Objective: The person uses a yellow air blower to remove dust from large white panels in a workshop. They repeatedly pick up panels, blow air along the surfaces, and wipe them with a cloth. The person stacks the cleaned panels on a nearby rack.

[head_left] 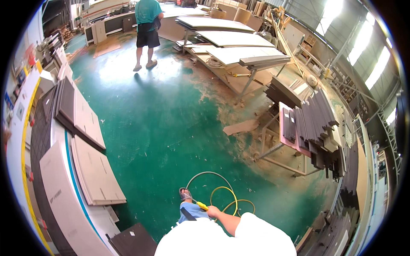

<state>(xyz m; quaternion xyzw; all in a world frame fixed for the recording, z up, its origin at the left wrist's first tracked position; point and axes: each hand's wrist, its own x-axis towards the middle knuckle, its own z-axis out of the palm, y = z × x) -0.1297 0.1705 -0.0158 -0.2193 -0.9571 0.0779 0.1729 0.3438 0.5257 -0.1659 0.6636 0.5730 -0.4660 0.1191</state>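
Note:
Low in front of my body, my right hand (pixel 212 211) is closed around a small yellow air blow gun (pixel 202 206). Close by, a yellow hose (pixel 234 197) loops over the green floor, and a thinner grey hose (pixel 213 173) curves past my sandaled foot (pixel 185 195). Where these hoses join the blow gun is hidden by my hand and clothing. My left hand does not show. A dark flat strip (pixel 188 214), its kind unclear, lies against my blue shorts (pixel 194 210).
Stacked pale panels (pixel 96 173) lean along the left. At right, a metal-framed stand (pixel 279 149) carries dark strips (pixel 316 117). Farther off, white boards (pixel 235 39) lie on racks amid sawdust. A person in a teal shirt (pixel 147 12) stands at the far left, facing away.

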